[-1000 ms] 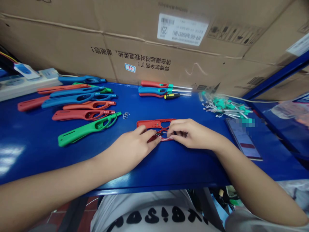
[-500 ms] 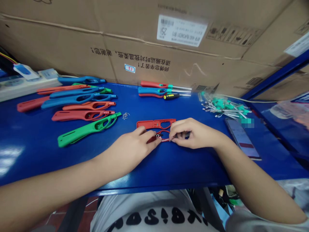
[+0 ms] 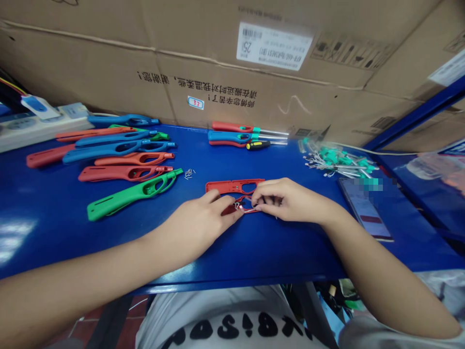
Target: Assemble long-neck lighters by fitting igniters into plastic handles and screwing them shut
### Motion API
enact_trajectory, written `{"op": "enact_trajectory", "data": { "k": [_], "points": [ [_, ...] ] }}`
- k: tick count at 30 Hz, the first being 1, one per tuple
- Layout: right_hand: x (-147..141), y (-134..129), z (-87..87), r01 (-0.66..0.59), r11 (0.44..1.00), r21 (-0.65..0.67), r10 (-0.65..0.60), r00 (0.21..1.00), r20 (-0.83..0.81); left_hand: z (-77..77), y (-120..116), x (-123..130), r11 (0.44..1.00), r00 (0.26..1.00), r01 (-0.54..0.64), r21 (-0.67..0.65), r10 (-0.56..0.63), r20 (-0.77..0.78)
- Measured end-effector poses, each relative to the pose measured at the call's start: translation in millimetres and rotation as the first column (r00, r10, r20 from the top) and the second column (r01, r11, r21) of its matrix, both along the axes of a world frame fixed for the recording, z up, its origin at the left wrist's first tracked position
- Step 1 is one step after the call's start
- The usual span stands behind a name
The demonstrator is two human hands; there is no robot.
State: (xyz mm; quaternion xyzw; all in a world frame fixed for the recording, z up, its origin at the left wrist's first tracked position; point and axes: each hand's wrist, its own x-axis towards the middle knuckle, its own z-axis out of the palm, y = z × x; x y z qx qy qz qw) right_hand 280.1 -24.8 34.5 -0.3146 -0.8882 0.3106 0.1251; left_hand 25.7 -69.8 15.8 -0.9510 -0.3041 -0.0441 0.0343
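Observation:
A red lighter casing half (image 3: 250, 211) lies on the blue table in front of me. My left hand (image 3: 207, 218) grips its handle part between thumb and fingers, with thin pale wires (image 3: 237, 206) showing at the fingertips. Over the trigger opening, my right hand (image 3: 278, 198) is closed in a pinch; what its fingertips hold is too small to make out. Just beyond both hands rests the matching red casing half (image 3: 225, 186), hollow side up. Part of the nearer half is hidden by my fingers.
Coloured lighter casings (image 3: 123, 201) lie at left, beside small screws (image 3: 188, 174) and a power strip (image 3: 22, 130). Behind are lighters with metal tubes (image 3: 232, 137) and a screwdriver (image 3: 258, 145). At right are green-ended tubes with wires (image 3: 339, 160) and a phone (image 3: 365, 208). Cardboard (image 3: 145, 72) backs the table.
My right hand has shifted slightly left over the trigger opening, its fingers curled differently. My left hand keeps its hold on the casing half.

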Motion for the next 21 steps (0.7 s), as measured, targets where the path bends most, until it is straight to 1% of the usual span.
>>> {"op": "enact_trajectory", "data": {
  "k": [7,12,18,21],
  "points": [
    [-1.1,-1.1,1.0,-0.027,0.996,0.088,0.023,0.999,0.043,-0.8,-1.0,-0.9,0.999,1.0,0.014,0.035,-0.015,0.016],
    [0.2,0.0,-0.1,-0.029,0.998,0.058,0.028,0.999,0.016,-0.1,-0.2,-0.7,1.0,1.0,0.017,0.025,-0.017,0.01],
    [-3.2,-0.2,-1.6,-0.032,0.995,0.09,0.028,0.999,0.044,1.5,-1.0,-0.7,0.999,1.0,0.016,0.037,-0.016,-0.002],
    [-3.9,1.0,-3.3,-0.032,0.997,0.077,0.03,0.999,0.031,0.4,-0.8,-1.5,0.999,1.0,0.003,0.037,-0.003,-0.001]
  ]
}}
